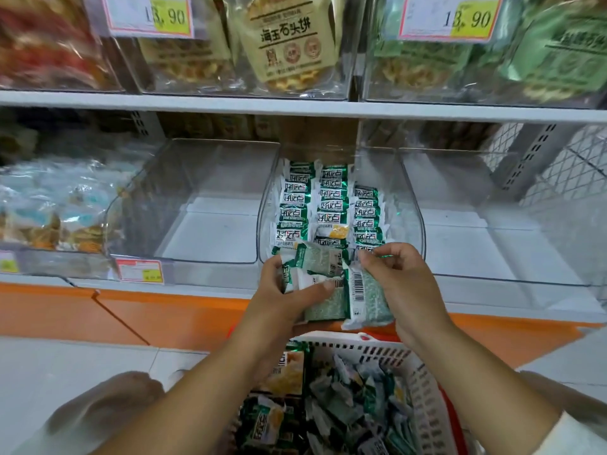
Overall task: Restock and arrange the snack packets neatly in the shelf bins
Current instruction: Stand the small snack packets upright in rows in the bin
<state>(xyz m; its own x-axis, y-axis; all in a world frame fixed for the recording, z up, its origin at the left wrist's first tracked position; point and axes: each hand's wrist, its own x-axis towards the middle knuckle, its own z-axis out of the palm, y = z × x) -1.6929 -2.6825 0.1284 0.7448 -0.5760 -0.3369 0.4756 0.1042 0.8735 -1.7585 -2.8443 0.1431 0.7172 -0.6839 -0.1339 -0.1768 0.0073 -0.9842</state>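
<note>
My left hand (279, 290) has its fingers curled round a stack of green packets (317, 261) just before the middle clear bin (415, 208). My right hand (404, 284) pinches a single packet (368, 297) beside them, above the white basket (423, 389).

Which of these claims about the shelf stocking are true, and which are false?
1. The left hand and the right hand both hold green-and-white snack packets. True.
2. The white basket below is empty. False: the white basket holds many packets.
3. The clear middle bin has packets standing in three rows. True.
4. The price tags above read 9.90. False: the price tags read 13.90.
</note>
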